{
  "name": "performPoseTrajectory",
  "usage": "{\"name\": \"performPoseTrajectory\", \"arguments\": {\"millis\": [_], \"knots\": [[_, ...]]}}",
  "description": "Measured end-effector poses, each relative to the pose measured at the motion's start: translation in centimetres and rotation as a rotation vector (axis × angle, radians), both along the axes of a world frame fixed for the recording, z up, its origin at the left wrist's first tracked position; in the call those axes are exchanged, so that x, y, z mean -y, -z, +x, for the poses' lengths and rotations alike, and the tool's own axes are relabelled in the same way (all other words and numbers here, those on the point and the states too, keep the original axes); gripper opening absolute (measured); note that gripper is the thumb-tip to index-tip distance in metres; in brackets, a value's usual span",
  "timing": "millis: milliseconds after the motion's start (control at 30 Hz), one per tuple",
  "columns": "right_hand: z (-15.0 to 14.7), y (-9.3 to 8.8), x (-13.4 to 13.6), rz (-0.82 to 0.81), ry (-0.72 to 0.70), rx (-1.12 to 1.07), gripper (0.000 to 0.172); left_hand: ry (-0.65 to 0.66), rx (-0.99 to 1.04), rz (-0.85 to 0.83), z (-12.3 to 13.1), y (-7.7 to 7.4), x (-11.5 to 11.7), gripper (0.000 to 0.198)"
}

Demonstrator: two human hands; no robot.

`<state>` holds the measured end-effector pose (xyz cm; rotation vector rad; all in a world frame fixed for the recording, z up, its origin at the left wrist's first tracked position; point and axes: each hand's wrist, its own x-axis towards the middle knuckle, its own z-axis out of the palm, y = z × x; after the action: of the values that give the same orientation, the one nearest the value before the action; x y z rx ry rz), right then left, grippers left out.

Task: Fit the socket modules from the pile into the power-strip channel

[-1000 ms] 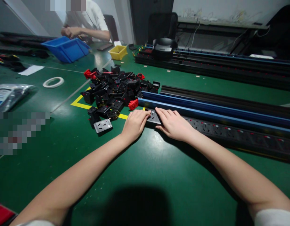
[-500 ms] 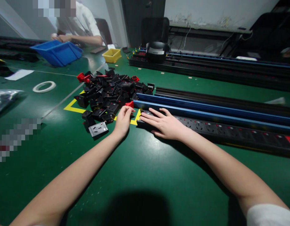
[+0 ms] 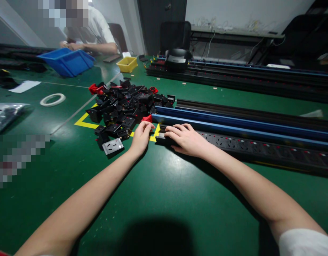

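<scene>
My right hand point(image 3: 185, 139) lies palm down over the left end of a long black power strip point(image 3: 249, 149), its bent fingers apart on top and its thumb along the near side. A row of black socket modules with small red dots runs along the strip. Just left of the strip's end, my left hand point(image 3: 141, 138) has thumb and fingers pinched together; what they hold, if anything, is hidden. A red socket module point(image 3: 147, 118) is right behind those fingertips. Left of them spreads a heap of black socket modules point(image 3: 126, 103), with a grey-faced socket point(image 3: 113, 146) at its near edge.
Blue rails point(image 3: 233, 126) run behind the strip. Yellow tape point(image 3: 86, 123) marks the green table point(image 3: 158, 199). Further back stand a blue bin point(image 3: 69, 64), a yellow bin point(image 3: 127, 64) and more black strips point(image 3: 233, 76). A tape roll point(image 3: 52, 100) lies left. Another person sits across the table.
The row of socket modules has slid right along the strip, baring more of its left end. My right hand has shifted slightly right and its fingers have bent. My left hand stays pinched.
</scene>
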<state>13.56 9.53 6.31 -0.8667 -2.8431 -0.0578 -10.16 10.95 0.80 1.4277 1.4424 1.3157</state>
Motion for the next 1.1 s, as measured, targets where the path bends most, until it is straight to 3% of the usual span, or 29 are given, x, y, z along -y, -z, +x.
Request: {"name": "performPoseTrajectory", "arguments": {"millis": [133,467,567,667,800,867,967,1033,1100], "knots": [[0.0,-0.1,0.1,-0.006,0.031,-0.046,0.030,0.001,-0.041,0.010,0.0,-0.2,0.2,0.021],[0.0,0.1,0.1,0.022,0.079,0.028,0.025,0.034,-0.128,0.056,-0.2,0.0,0.3,0.020],[0.1,0.2,0.2,0.041,0.075,0.053,0.023,0.057,-0.225,0.096,-0.1,-1.1,0.7,0.023],[0.2,0.3,0.2,0.048,0.072,0.065,0.022,0.069,-0.319,0.137,-1.1,-3.5,0.5,0.022],[0.2,0.2,0.2,0.055,0.068,0.067,0.023,-0.120,-0.441,0.229,-5.8,-6.9,-2.1,0.022],[0.2,0.2,0.2,0.060,0.067,0.071,0.023,-0.247,-0.748,0.239,-9.5,-7.5,-4.1,0.025],[0.1,0.2,0.2,0.057,0.069,0.074,0.023,-0.306,-0.941,0.027,-15.0,-6.8,-6.8,0.048],[0.1,0.2,0.2,0.053,0.069,0.073,0.023,-0.224,-0.978,-0.096,-17.7,-5.7,-8.0,0.061],[0.1,0.2,0.3,0.052,0.072,0.072,0.022,-0.165,-0.988,-0.160,-19.2,-4.5,-8.5,0.057]]}}
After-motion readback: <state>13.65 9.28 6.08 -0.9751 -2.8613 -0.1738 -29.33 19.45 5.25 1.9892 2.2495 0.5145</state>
